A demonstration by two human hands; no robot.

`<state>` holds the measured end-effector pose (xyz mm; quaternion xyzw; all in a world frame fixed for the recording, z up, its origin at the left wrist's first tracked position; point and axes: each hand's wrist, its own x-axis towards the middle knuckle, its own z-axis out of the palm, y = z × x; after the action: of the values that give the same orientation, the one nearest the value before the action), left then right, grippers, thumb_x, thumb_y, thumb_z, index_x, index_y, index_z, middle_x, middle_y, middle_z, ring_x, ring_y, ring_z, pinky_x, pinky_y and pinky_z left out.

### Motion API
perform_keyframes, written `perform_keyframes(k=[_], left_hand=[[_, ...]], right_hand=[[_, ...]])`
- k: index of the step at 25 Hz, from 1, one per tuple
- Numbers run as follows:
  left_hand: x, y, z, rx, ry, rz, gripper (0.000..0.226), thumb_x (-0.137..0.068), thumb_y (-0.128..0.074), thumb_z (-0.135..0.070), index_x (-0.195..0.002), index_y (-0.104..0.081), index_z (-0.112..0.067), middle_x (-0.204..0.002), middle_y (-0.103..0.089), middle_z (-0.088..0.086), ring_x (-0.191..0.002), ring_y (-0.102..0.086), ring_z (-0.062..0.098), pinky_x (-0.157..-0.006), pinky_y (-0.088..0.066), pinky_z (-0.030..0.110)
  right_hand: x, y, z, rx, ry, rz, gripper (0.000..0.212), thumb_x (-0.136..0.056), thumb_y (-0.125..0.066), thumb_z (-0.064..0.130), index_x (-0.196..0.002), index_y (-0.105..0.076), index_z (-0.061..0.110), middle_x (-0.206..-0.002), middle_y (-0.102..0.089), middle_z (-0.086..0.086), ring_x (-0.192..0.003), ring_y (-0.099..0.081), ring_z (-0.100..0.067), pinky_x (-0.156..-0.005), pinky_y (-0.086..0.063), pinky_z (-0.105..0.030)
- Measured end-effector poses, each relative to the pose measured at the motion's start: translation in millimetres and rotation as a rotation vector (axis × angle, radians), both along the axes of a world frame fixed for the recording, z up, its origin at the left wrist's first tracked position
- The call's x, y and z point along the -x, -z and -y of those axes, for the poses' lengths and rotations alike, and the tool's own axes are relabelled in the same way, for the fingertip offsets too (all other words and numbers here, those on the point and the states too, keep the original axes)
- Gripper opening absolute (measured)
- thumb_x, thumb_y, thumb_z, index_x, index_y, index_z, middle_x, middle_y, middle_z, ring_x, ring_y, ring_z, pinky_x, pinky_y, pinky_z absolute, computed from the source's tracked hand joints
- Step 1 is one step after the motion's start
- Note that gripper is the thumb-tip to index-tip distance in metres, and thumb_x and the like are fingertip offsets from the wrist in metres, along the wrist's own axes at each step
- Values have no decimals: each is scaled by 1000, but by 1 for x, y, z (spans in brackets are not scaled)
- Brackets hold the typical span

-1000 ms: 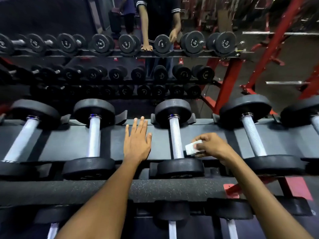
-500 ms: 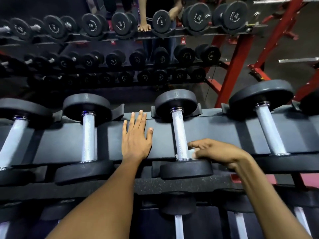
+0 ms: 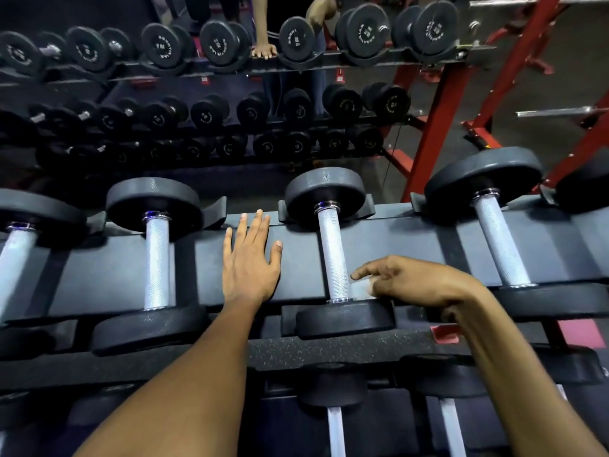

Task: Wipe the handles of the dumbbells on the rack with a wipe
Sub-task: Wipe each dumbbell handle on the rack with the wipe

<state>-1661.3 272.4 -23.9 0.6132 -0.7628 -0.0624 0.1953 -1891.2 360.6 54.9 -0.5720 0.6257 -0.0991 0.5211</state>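
The right hand [image 3: 412,282] pinches a small white wipe [image 3: 361,288] against the near end of a knurled steel handle [image 3: 333,255], just above the front head of the middle dumbbell [image 3: 344,316] on the top shelf of the rack [image 3: 296,258]. Its fingers are curled over the wipe, the forefinger stretched toward the bar. The left hand [image 3: 250,258] lies flat and open on the shelf between this dumbbell and the one to its left [image 3: 155,258], bearing on the rack and holding nothing.

The main risk is a poor wipe. The wipe sits on the right flank of the bar only, so the far side and underside may be missed unless the hand wraps round. It looks small and bunched, though most of it is hidden under the fingers; the rough knurling could snag or tear it. A hard push along the bar might roll the dumbbell in its cradle and catch a knuckle against the head. 2 more handles to the right [image 3: 501,242] and left [image 3: 16,255] could be skipped.
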Motion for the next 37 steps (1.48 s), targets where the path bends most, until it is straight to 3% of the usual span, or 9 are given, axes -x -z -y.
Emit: perform_keyframes(k=[3, 7, 11, 15, 18, 25, 30, 33, 37], left_hand=[[1, -1, 0, 5, 4, 2, 56, -102, -34, -38, -154, -21, -25, -161, -11, -12, -149, 2, 7, -120, 9, 31], [1, 0, 0, 8, -1, -1, 56, -101, -35, -38, -154, -23, -24, -161, -14, -11, -149, 0, 8, -120, 9, 31], [0, 1, 2, 15, -1, -1, 55, -101, -36, -38, -153, -24, -24, -161, -15, -10, -149, 0, 8, -121, 7, 33], [1, 1, 0, 16, -3, -15, 55, -101, -35, -39, -153, -25, -25, -160, -16, -11, -149, -1, 7, -120, 9, 30], [0, 1, 2, 24, -5, -21, 54, -101, -36, -39, -153, -27, -24, -160, -18, -11, -149, -2, 7, -120, 9, 30], [1, -1, 1, 17, -10, -18, 54, -101, -35, -39, -153, -27, -26, -160, -17, -12, -149, -2, 7, -121, 7, 31], [0, -1, 0, 13, -8, -15, 54, -101, -35, -39, -153, -26, -26, -160, -17, -12, -149, -2, 7, -121, 6, 32], [1, 0, 0, 20, -7, -26, 53, -101, -36, -39, -152, -27, -26, -160, -18, -11, -149, -2, 7, -121, 7, 31], [0, -1, 0, 17, -5, -32, 53, -101, -36, -39, -152, -28, -26, -160, -19, -11, -149, -3, 7, -121, 7, 30]], right_hand=[[-12, -3, 3, -8, 24, -36, 20, -88, -62, 22, -101, -68, 8, -94, -73, -10, -83, -64, -11, -78, -48, -25], [-42, -28, -2, 254, -173, -663, 25, -90, -57, 16, -114, -62, 11, -115, -61, -13, -104, -58, -26, -79, -43, -25], [-63, -58, 13, 443, -521, -324, 24, -89, -59, 14, -110, -68, 22, -99, -68, 2, -90, -59, -10, -72, -42, -16], [-45, -39, 24, 596, -809, -580, 36, -89, -54, 12, -115, -65, 33, -89, -46, 12, -91, -44, -10, -73, -29, -18], [-33, -37, 20, 545, -721, -467, 39, -88, -56, 11, -115, -65, 38, -81, -36, 17, -72, -37, 2, -67, -29, -10], [-12, -36, 11, 478, -625, -309, 34, -91, -59, 20, -116, -64, 41, -82, -41, 16, -75, -43, 5, -70, -32, -3], [6, -33, 3, 336, -532, -170, 28, -89, -62, 19, -112, -68, 34, -81, -55, 17, -77, -52, 9, -73, -36, -6], [37, -24, 5, 257, -257, -320, 24, -87, -62, 11, -105, -72, 24, -90, -71, 11, -77, -60, 2, -79, -49, -21], [-7, 18, 11, -80, 148, 315, 30, -85, -45, -11, -102, -65, 4, -73, -64, -3, -57, -58, -5, -57, -46, -18]])
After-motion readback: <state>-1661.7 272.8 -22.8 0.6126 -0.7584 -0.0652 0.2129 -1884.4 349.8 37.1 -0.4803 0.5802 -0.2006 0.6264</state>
